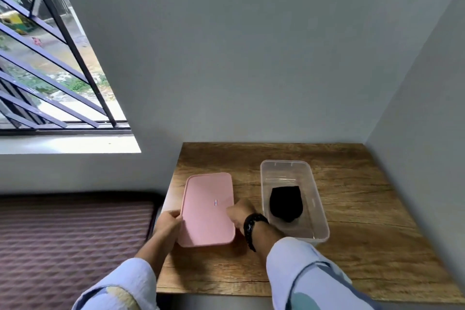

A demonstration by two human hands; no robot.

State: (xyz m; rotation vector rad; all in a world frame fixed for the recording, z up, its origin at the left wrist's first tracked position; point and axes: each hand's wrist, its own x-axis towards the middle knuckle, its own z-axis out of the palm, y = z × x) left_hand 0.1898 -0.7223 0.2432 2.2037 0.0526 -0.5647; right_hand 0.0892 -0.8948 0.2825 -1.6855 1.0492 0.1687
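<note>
Tub (318, 200) holds black cloth (285, 205); left grip (169, 221) and right grip (240, 212) clamp pink lid (208, 209) beside it.

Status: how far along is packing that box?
Done: the black cloth lies inside the clear box. In hand: left hand and right hand grip the pink lid by its side edges, beside the box. Left: the box is open; the lid probably goes on next.
</note>
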